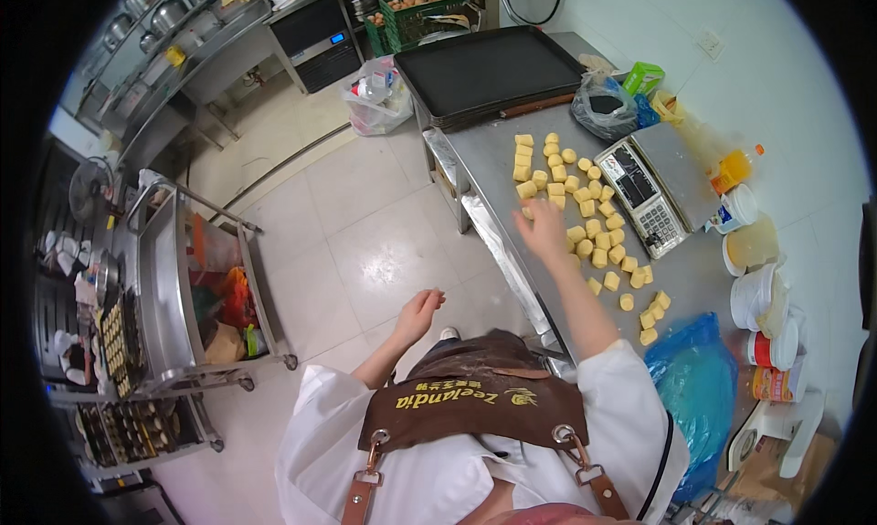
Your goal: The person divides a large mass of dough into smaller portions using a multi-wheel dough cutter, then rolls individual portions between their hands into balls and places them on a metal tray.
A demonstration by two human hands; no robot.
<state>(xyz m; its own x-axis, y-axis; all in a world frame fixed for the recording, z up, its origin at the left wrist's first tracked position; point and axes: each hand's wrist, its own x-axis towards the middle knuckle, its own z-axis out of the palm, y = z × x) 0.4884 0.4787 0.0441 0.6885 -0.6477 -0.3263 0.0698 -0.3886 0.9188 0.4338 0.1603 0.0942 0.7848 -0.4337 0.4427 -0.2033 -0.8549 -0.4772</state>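
Observation:
Many short cylinders of yellow dough [599,258] lie in loose rows on a steel worktable [479,144] to my right. My right hand [545,230] is over the left side of the dough pieces. One piece shows at its fingertips, partly covered; whether the fingers grip it cannot be told. In front of my body, over the floor and away from the table, hangs my left hand [419,316]. Its fingers are drawn together, and nothing shows in them. A digital scale [644,189] stands just right of the dough.
Stacked black baking trays [493,69] occupy the table's far end. A blue plastic bag [695,395] lies at the near end. Tubs [750,295] and an orange drink bottle [733,170] line the wall. On my left stands a wheeled steel cart [168,271]. A filled plastic bag [377,100] sits on the floor.

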